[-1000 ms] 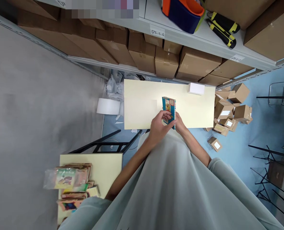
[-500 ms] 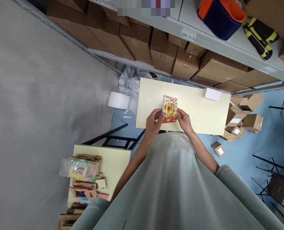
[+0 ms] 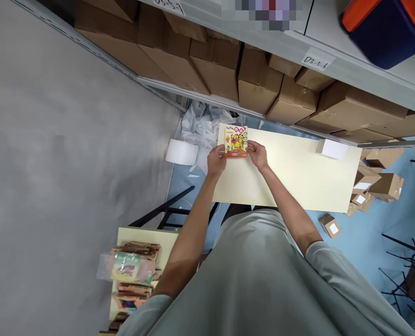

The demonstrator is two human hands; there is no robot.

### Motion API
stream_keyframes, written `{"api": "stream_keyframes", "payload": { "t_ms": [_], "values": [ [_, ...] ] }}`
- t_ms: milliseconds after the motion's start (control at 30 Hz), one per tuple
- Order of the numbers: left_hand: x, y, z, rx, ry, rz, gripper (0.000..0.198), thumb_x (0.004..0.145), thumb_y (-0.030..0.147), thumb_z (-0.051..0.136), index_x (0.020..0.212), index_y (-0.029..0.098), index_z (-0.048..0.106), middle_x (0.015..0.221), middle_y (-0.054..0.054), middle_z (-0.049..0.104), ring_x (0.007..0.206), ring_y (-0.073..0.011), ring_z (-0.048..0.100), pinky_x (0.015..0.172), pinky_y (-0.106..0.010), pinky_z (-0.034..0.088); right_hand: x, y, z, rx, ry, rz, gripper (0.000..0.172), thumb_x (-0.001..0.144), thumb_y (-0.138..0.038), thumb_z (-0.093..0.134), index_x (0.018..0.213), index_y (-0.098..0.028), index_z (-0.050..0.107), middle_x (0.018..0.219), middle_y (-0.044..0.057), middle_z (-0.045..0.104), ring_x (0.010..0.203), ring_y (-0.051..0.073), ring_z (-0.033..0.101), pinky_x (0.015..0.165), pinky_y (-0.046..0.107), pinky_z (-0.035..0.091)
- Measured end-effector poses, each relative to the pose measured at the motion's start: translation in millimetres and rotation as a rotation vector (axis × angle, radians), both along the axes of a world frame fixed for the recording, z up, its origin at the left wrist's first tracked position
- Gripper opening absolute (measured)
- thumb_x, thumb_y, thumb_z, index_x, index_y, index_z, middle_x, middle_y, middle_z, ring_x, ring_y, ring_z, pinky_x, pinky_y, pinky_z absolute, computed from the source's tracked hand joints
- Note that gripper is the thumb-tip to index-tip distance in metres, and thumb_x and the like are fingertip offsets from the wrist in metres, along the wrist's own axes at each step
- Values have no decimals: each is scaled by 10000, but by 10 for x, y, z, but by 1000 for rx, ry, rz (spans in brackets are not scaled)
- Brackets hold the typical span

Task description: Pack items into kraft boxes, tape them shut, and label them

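A flat, square item with yellow cartoon figures and a red lower band, like a thin box or book [image 3: 236,141], is at the far left end of the pale yellow table [image 3: 284,175]. My left hand [image 3: 217,161] grips its left edge, fingers curled. On the opposite edge, my right hand [image 3: 257,154] pinches it between thumb and fingers. The printed face points up at me. Whether its underside touches the tabletop I cannot tell.
A white box [image 3: 332,148] sits at the table's far right corner. Left of the table are a white roll [image 3: 182,152] and crumpled white wrapping [image 3: 199,125]. Shelved cardboard boxes [image 3: 259,84] line the back. Picture-covered packets [image 3: 132,268] lie on a side table; cartons [image 3: 385,185] are right.
Both hands have carried the cartoon-printed item away from my body and toward the table's far left end. My arms are stretched further out, and the camera view has shifted.
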State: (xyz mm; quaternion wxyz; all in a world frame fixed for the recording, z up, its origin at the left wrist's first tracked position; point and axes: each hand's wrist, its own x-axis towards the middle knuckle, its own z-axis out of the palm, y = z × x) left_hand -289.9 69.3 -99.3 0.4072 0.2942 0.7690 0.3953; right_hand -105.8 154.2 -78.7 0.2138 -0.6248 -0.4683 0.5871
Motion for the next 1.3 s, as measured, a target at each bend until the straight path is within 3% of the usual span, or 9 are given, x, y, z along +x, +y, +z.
{"api": "stream_keyframes", "payload": {
  "t_ms": [100,233,467,633,767,867,967,1100,1300],
  "values": [
    [-9,55,-134,-1,-31,26,378,833,201,647,1193,172,759,1249,-153,818,1134,-294,787,1050,-475,644,-74,-1,-93,-30,-17,43,446,894,-215,734,1334,-158,777,1392,146,811,1102,254,839,1132,439,635],
    [24,-90,-130,67,-46,27,362,922,287,668,1262,188,742,1321,-164,801,1146,-264,787,1009,-438,666,59,-153,-53,-35,0,43,423,895,-261,746,1308,-173,772,1434,160,789,1140,264,831,1121,441,635],
    [123,-759,70,37,-7,-4,349,986,357,672,1300,219,735,1364,-159,768,1201,-261,763,990,-413,665,961,-684,162,31,-78,-49,378,908,-480,773,1176,-213,781,1312,140,830,1189,269,795,1125,469,620],
    [359,-1179,99,-3,107,-177,337,929,252,679,1259,233,743,1328,-144,743,1233,-304,712,1046,-476,627,1350,-1225,186,-142,-228,-127,425,882,-491,811,1179,-196,735,1207,136,851,1040,247,823,999,443,659],
    [566,-1331,118,-20,206,-324,348,878,161,668,1214,225,731,1332,-159,701,1309,-355,644,1203,-567,513,1191,-1435,147,-277,-211,-156,378,942,-446,782,1201,-186,694,1118,96,855,831,201,836,806,333,654],
    [649,-1340,111,-21,264,-378,369,869,140,668,1227,211,724,1392,-193,639,1378,-400,582,1240,-607,463,962,-1390,106,-286,-261,-41,247,959,-437,785,995,-207,701,945,52,829,745,191,806,785,301,609],
    [666,-1284,71,-49,291,-382,406,855,141,693,1256,202,720,1378,-209,605,1368,-436,569,1227,-642,455,761,-1281,77,-237,-400,126,335,955,-458,789,768,-254,599,796,32,756,775,224,750,786,325,578],
    [670,-1187,56,-38,263,-398,457,860,143,724,1313,202,706,1352,-196,632,1377,-434,580,1253,-665,429,612,-1242,122,-34,-479,164,374,981,-413,754,760,-285,482,894,49,719,881,241,686,791,331,536],
    [809,-1177,377,38,414,-487,425,973,143,649,1383,234,719,1497,-163,642,1453,-354,584,1292,-562,458,656,-1418,434,98,-369,224,306,1113,-415,604,880,-294,448,773,-10,669,778,233,689,728,309,470]
  ]
}}
